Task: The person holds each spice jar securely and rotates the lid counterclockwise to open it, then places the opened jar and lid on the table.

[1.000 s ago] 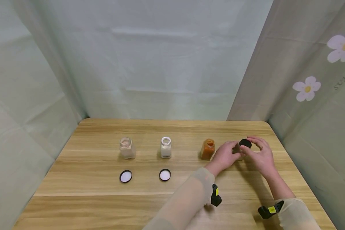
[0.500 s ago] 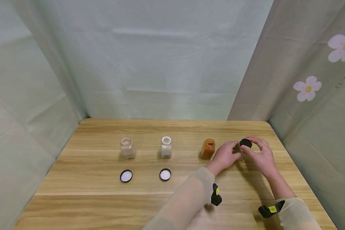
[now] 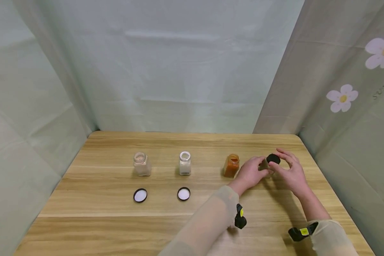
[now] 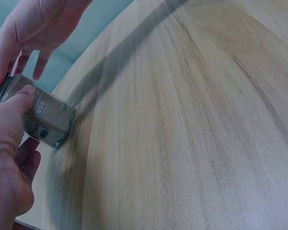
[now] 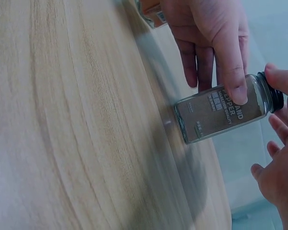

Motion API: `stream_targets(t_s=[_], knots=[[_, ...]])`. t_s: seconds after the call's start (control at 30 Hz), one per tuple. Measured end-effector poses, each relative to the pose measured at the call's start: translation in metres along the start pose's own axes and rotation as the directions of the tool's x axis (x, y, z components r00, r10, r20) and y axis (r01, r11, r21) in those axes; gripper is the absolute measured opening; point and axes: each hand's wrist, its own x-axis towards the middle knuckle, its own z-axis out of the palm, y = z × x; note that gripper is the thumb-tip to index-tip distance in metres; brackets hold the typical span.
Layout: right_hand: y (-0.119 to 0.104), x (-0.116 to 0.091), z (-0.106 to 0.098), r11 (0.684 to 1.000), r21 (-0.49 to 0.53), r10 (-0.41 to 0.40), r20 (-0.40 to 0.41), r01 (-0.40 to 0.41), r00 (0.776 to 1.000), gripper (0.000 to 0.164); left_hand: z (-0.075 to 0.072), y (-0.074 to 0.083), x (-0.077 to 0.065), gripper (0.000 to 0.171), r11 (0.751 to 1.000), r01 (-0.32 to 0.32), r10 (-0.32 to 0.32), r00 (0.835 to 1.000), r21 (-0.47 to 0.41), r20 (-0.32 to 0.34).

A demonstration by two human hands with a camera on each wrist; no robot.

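My left hand [image 3: 251,173] grips a square glass pepper jar [image 5: 213,112] by its body, the thumb lying across the printed label. Grey-brown powder fills most of the jar, which stands upright at the right of the table. On top is a round black lid [image 3: 273,159]. My right hand [image 3: 291,174] holds this lid at its edge, with the thumb on the near side and fingers round the far side. In the left wrist view the right hand [image 4: 38,28] comes over the jar's top, its other fingers spread out past the lid.
Left of the hands stand three lidless jars: one of orange powder [image 3: 231,166], one of white contents [image 3: 185,164] and one of pale pinkish contents [image 3: 142,165]. Two black-rimmed lids [image 3: 140,195] lie white side up before the left pair. Curtains [image 3: 192,71] surround the wooden table [image 3: 115,227].
The right hand's fingers have lifted and spread slightly at the lid's far side. The left hand and the jar stay in place.
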Motion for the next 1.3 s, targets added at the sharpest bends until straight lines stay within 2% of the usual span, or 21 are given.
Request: stream_targets(t_s=[0.2,0.47,0.6,1.1,1.3], knots=[[0.0022,0.0003,-0.0007,1.000,0.021,0.003,0.017,-0.004,1.000,0.052,-0.0005,-0.0005,0.0005,0.049,1.000,0.000,0.000,1.000,0.000,0.000],[0.0041,0.0017,-0.0039,0.991,0.122,0.042,0.081,-0.052,0.996,0.051,0.0007,-0.0023,0.0008,0.048,1.000,0.004,-0.004,1.000,-0.008,0.001],[0.0050,0.0028,-0.0046,0.988,0.138,0.052,0.093,-0.065,0.994,0.049,0.0008,-0.0017,-0.0005,0.049,1.000,0.015,-0.015,1.000,-0.019,0.004],[0.0085,0.0033,0.0040,0.981,0.195,-0.011,0.050,0.001,0.999,0.045,0.0019,-0.0009,-0.0006,0.053,1.000,0.018,-0.018,1.000,0.016,-0.008],[0.0067,0.0015,0.0036,0.980,0.192,0.031,0.065,-0.043,0.997,0.053,0.0022,-0.0016,-0.0010,0.055,1.000,0.022,-0.022,1.000,0.007,-0.006]])
